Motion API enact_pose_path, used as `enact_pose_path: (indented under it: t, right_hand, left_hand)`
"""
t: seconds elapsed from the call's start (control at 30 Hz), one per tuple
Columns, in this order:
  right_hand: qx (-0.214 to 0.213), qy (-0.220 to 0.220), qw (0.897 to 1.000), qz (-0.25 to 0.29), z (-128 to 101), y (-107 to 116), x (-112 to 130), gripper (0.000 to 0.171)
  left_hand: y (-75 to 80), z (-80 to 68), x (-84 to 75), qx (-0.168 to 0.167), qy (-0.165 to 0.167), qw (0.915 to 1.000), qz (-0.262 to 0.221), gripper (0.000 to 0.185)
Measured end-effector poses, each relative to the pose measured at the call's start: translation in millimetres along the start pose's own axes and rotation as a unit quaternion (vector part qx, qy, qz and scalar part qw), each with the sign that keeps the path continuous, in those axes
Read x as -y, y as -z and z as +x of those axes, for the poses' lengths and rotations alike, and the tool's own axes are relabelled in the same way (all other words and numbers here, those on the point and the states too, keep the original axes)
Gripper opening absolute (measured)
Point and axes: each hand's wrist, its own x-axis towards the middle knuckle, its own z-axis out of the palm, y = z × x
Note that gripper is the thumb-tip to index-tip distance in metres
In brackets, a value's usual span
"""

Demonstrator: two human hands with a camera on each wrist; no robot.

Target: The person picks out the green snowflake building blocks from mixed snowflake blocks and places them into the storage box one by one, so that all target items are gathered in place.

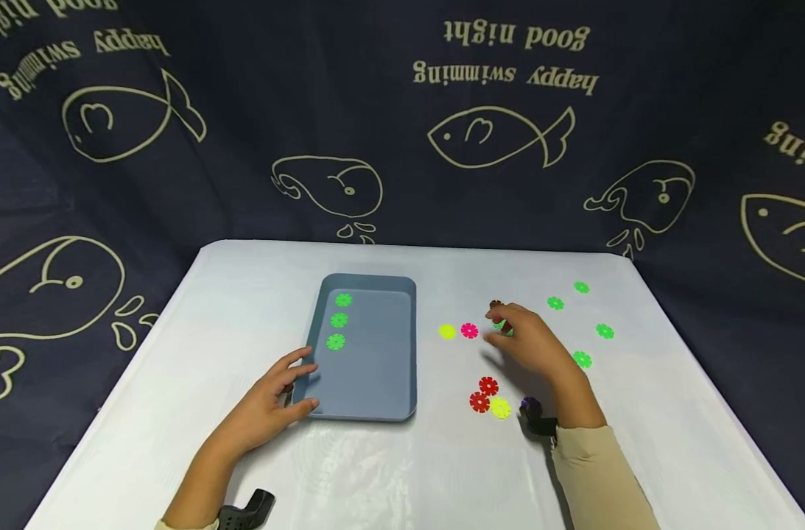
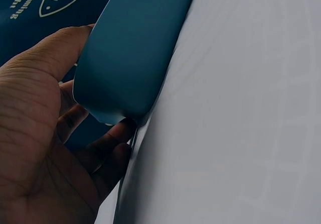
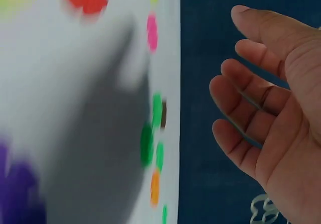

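A blue-grey tray (image 1: 375, 383) lies on the white table with three green notched discs (image 1: 339, 320) in a column along its left side. My left hand (image 1: 276, 394) grips its near left corner; in the left wrist view the thumb is at the rim and fingertips touch the outer wall. My right hand (image 1: 531, 342) hovers over loose discs, fingers loosely bent, nothing between them in the right wrist view. Near its fingertips are a brown disc (image 1: 496, 304) and a green disc (image 1: 498, 324), partly hidden. An orange disc (image 3: 155, 186) shows only in the right wrist view.
Right of the tray lie a yellow disc (image 1: 447, 332) and a pink disc (image 1: 469, 330). Nearer are two red discs (image 1: 479, 402), another yellow disc (image 1: 501, 408) and a purple disc (image 1: 528, 403) by the right wrist camera. Several green discs (image 1: 556, 303) spread farther right. A dark printed curtain (image 1: 389, 88) hangs behind.
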Motion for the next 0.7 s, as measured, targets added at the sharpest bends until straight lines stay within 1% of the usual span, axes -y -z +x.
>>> enact_pose_path:
  t: [0.17,0.3,0.37,0.53,0.7]
  right_hand:
    - [0.013,-0.055,0.998,-0.014,-12,10,-20,0.036]
    - [0.024,-0.086,0.996,-0.018,-16,13,-32,0.039]
    - [0.029,-0.094,0.995,-0.015,-16,13,-37,0.041]
    - [0.043,-0.096,0.994,-0.014,-15,10,-43,0.044]
    - [0.053,-0.103,0.993,-0.032,-13,4,-46,0.047]
  left_hand:
    - [1.3,-1.0,1.1,0.001,0.003,1.0000,0.006,0.062]
    - [1.9,0.2,1.8,-0.001,0.000,1.0000,0.006,0.062]
    - [1.9,0.5,2.0,-0.001,0.000,1.0000,0.005,0.062]
    - [1.4,-0.1,1.8,0.000,0.000,1.0000,0.003,0.061]
    - [1.7,-0.2,0.1,0.001,-0.004,1.0000,0.006,0.060]
